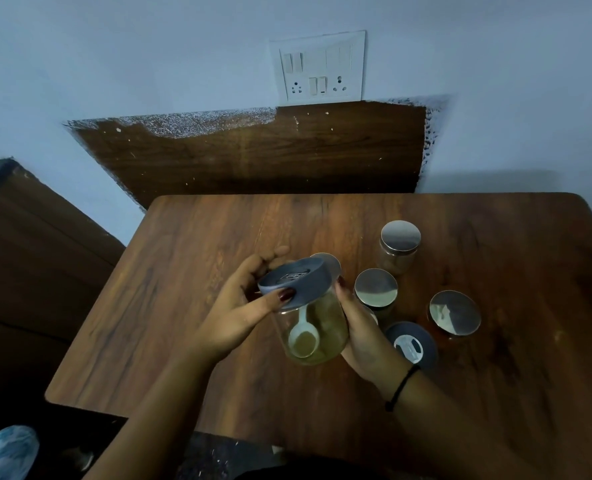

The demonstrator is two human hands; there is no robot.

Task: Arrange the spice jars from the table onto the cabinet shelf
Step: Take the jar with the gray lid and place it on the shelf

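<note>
Both hands hold the jar [313,327] tilted over the middle of the table [218,237]. It is clear glass with a grey lid [296,280], and holds yellow-green powder and a white scoop [303,336]. The left hand [242,306] curls round the lid, thumb on its near rim. The right hand [360,330] wraps the body from 3 o'clock. Steel-lidded jars [400,239] stand from 1 to 3 o'clock of it, and a second grey-lidded jar [410,344] at 4 o'clock.
</note>
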